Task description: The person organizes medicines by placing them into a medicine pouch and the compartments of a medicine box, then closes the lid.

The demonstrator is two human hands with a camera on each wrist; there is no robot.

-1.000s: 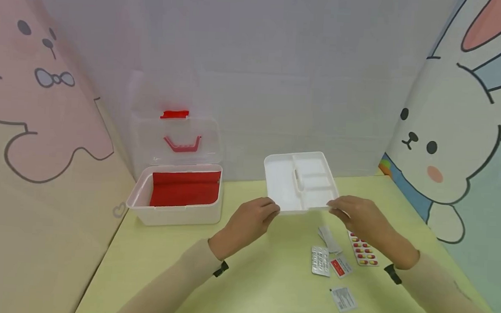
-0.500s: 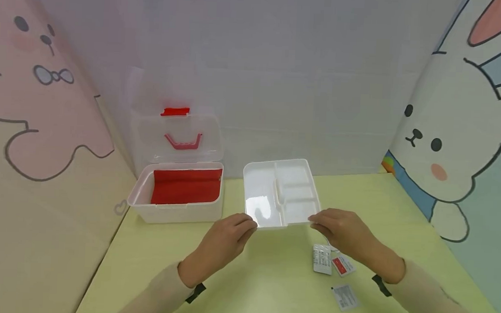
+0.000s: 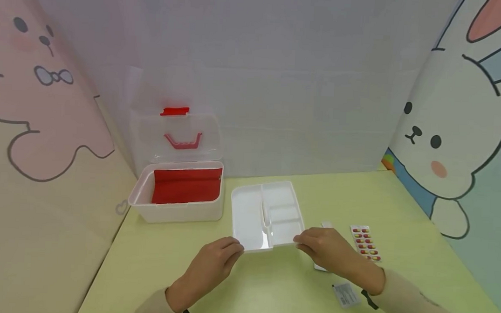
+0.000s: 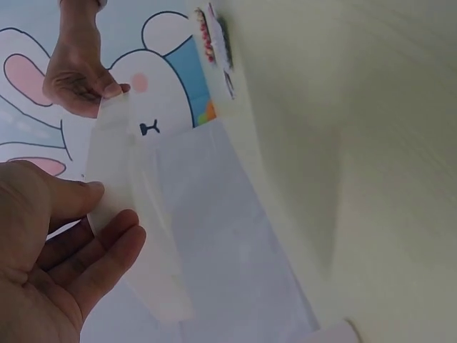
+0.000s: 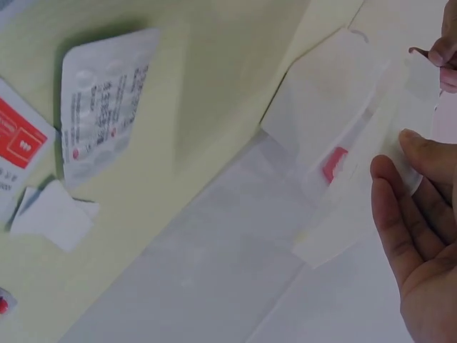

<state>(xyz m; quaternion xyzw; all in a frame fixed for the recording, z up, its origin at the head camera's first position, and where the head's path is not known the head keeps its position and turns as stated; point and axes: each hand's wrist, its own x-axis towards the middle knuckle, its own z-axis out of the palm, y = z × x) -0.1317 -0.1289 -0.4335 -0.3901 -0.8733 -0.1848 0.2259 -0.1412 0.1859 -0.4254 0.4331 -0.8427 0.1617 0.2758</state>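
Observation:
Between my two hands a white divided tray (image 3: pixel 245 217) is held above the table. My left hand (image 3: pixel 212 267) pinches its near left corner between thumb and fingers. At the near right corner my right hand (image 3: pixel 334 253) pinches the rim the same way. In the left wrist view the tray (image 4: pixel 136 264) shows edge-on, its underside facing the table. Left of it stands a white box (image 3: pixel 181 214) with its clear lid raised. Red material (image 3: pixel 186 186) lies inside the box. My right hand partly hides the packs beneath it.
On the right of the table lie a capsule blister pack (image 3: pixel 362 238) and a white sachet (image 3: pixel 346 294). The right wrist view shows a silver blister pack (image 5: pixel 103 107), a red-and-white sachet (image 5: pixel 21 139) and white strips (image 5: pixel 57 214). A printed curtain (image 3: pixel 299 107) closes the back.
Both hands have brought the tray left and nearer to me, and it appears lower over the table. The capsule blister pack shows again from behind my right hand. The box has stayed put.

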